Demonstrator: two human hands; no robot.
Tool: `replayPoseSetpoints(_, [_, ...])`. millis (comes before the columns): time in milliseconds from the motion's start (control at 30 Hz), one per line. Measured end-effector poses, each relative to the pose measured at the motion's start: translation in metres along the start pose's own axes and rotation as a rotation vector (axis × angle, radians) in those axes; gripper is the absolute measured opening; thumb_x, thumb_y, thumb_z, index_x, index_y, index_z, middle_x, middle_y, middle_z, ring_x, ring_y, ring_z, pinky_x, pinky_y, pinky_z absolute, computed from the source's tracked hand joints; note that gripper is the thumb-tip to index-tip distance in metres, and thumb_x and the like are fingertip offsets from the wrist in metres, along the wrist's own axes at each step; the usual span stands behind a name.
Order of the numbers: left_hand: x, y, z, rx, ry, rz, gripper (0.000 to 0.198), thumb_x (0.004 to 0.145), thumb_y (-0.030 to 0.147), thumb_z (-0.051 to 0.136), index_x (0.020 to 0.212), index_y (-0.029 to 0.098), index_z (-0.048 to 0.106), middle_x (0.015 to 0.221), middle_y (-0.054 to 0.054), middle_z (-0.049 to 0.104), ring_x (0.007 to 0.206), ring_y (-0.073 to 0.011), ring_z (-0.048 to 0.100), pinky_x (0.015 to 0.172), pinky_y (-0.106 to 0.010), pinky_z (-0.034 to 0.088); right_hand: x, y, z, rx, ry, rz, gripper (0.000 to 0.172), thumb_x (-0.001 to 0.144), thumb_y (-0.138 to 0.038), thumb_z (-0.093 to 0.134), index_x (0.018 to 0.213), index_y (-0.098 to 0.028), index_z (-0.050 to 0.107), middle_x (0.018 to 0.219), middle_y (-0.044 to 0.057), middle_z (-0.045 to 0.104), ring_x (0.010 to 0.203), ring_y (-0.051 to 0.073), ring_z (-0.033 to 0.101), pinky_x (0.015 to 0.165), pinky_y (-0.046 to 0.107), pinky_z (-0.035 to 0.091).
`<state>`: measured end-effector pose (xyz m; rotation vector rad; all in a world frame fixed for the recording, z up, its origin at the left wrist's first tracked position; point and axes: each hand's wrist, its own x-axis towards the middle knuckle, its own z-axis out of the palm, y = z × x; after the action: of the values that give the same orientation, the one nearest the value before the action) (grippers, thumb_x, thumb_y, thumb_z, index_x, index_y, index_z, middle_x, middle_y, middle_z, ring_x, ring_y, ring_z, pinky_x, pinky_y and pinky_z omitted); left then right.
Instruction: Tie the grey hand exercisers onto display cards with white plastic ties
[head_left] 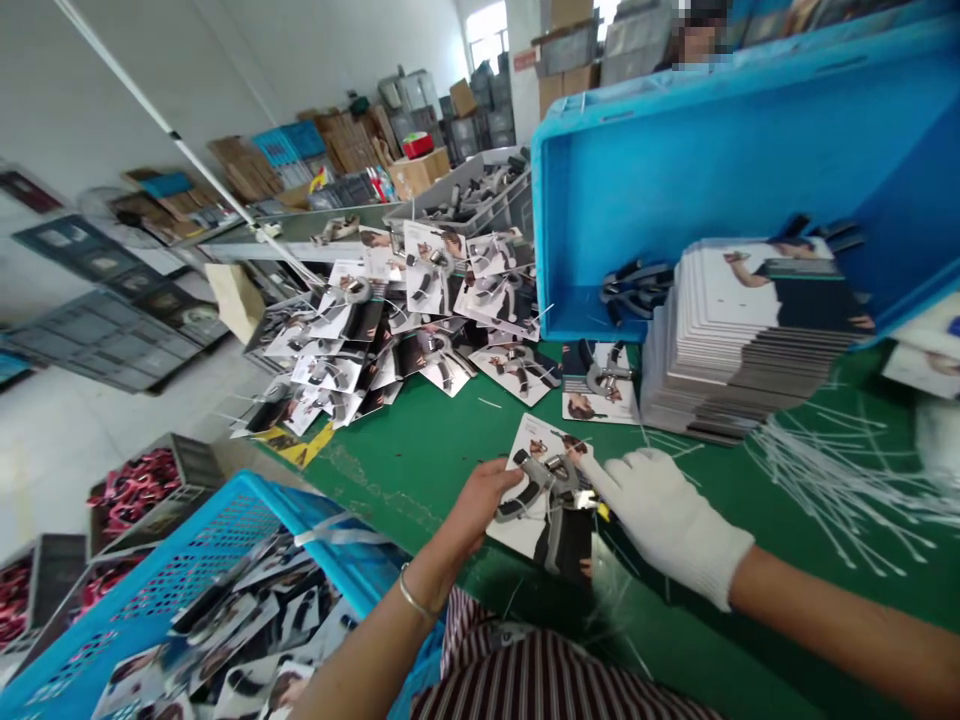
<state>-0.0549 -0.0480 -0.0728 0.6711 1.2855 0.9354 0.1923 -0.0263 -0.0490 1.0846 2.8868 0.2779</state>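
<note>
My left hand (484, 500), bare with a bangle on the wrist, pinches the left edge of a printed card (523, 525). A grey and black hand grip strengthener (555, 490) lies against the card's face, with thin white cable ties about it. At the card's right side, my right hand (652, 505), in a white knitted glove, is closed round a small tool (602, 511) with a shiny metal end and some yellow. Most of that tool is hidden by the glove, so its kind is unclear. The card is tilted over the front of the green table (420, 470).
Carded hand grips (330, 370) are heaped at the back left. A tall stack of cards (720, 350) stands before a tipped blue crate (615, 200). Loose cable ties (840, 490) spread at right. A blue basket (247, 500) of carded grips is at lower left.
</note>
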Motion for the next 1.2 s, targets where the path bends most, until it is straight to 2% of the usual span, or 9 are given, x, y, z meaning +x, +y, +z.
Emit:
replayPoseSetpoints(167, [0.001, 0.005, -0.004, 0.01, -0.019, -0.012, 0.025, 0.069, 0.034, 0.073, 0.077, 0.011, 0.069, 0.065, -0.004, 0.067, 0.055, -0.0163, 0.061, 0.053, -0.025, 0.042, 0.019, -0.003, -0.007, -0.089, 0.044, -0.072, 0.055, 0.088, -0.006, 0.047, 0.143, -0.006, 0.047, 0.092, 0.014, 0.067, 0.082, 0.03, 0.06, 0.083, 0.049, 0.037])
replayPoseSetpoints(367, [0.006, 0.007, -0.003, 0.028, -0.028, -0.006, 0.026, 0.068, 0.034, 0.074, 0.078, 0.011, 0.07, 0.069, -0.005, 0.07, 0.056, -0.0147, 0.06, 0.055, -0.024, 0.041, 0.027, -0.006, -0.006, -0.07, -0.041, -0.087, 0.055, 0.088, -0.007, 0.047, 0.143, -0.009, 0.046, 0.103, 0.018, 0.066, 0.081, 0.03, 0.061, 0.07, 0.043, 0.04])
replayPoseSetpoints(567, [0.008, 0.002, -0.006, 0.007, -0.021, 0.003, 0.028, 0.068, 0.037, 0.075, 0.078, 0.011, 0.071, 0.071, -0.005, 0.071, 0.06, -0.0171, 0.063, 0.058, -0.025, 0.044, 0.026, 0.0, 0.011, 0.099, -0.149, -0.091, 0.048, 0.087, -0.01, 0.048, 0.134, -0.013, 0.053, 0.098, 0.015, 0.068, 0.079, 0.028, 0.064, 0.063, 0.035, 0.043])
replayPoseSetpoints(700, [0.009, -0.002, -0.007, -0.002, -0.001, 0.019, 0.031, 0.068, 0.04, 0.075, 0.079, 0.01, 0.072, 0.069, -0.007, 0.07, 0.061, -0.0207, 0.065, 0.059, -0.029, 0.048, 0.023, -0.002, 0.012, 0.289, -0.179, -0.062, 0.039, 0.084, -0.013, 0.051, 0.122, -0.015, 0.059, 0.1, 0.014, 0.069, 0.084, 0.029, 0.066, 0.068, 0.036, 0.048])
replayPoseSetpoints(767, [0.012, -0.005, -0.007, 0.002, 0.066, 0.066, 0.032, 0.071, 0.042, 0.072, 0.079, 0.011, 0.07, 0.068, -0.006, 0.069, 0.059, -0.0196, 0.063, 0.058, -0.029, 0.048, 0.017, -0.01, 0.01, 0.417, -0.159, -0.048, 0.037, 0.084, -0.017, 0.053, 0.121, -0.018, 0.06, 0.103, 0.012, 0.069, 0.089, 0.029, 0.066, 0.074, 0.039, 0.051])
replayPoseSetpoints(833, [0.015, -0.009, -0.006, 0.015, 0.194, 0.161, 0.031, 0.078, 0.044, 0.066, 0.085, 0.013, 0.068, 0.071, -0.004, 0.068, 0.062, -0.0178, 0.062, 0.061, -0.028, 0.048, 0.009, -0.024, 0.01, 0.544, -0.118, -0.002, 0.043, 0.084, -0.018, 0.054, 0.127, -0.02, 0.058, 0.11, 0.011, 0.069, 0.095, 0.028, 0.066, 0.082, 0.041, 0.052])
replayPoseSetpoints(967, [0.017, -0.021, 0.002, 0.097, 0.451, 0.383, 0.025, 0.088, 0.041, 0.058, 0.092, 0.018, 0.064, 0.086, -0.003, 0.068, 0.08, -0.0175, 0.062, 0.077, -0.029, 0.048, 0.0, -0.056, 0.02, 0.655, -0.005, 0.265, 0.051, 0.083, -0.014, 0.051, 0.134, -0.017, 0.055, 0.123, 0.015, 0.066, 0.11, 0.029, 0.063, 0.097, 0.046, 0.049])
replayPoseSetpoints(1100, [0.013, -0.027, 0.01, 0.21, 0.591, 0.522, 0.022, 0.092, 0.039, 0.055, 0.096, 0.019, 0.063, 0.097, -0.005, 0.066, 0.092, -0.0198, 0.06, 0.087, -0.032, 0.045, 0.004, -0.079, 0.028, 0.637, 0.046, 0.515, 0.056, 0.082, -0.015, 0.054, 0.138, -0.014, 0.052, 0.122, 0.016, 0.065, 0.113, 0.033, 0.06, 0.099, 0.049, 0.048])
replayPoseSetpoints(1200, [0.01, -0.025, 0.011, 0.28, 0.706, 0.591, 0.022, 0.095, 0.04, 0.051, 0.096, 0.02, 0.06, 0.095, -0.005, 0.064, 0.09, -0.0201, 0.059, 0.086, -0.032, 0.044, 0.007, -0.09, 0.029, 0.669, 0.045, 0.587, 0.059, 0.083, -0.016, 0.055, 0.142, -0.013, 0.048, 0.127, 0.017, 0.063, 0.116, 0.034, 0.059, 0.1, 0.049, 0.048])
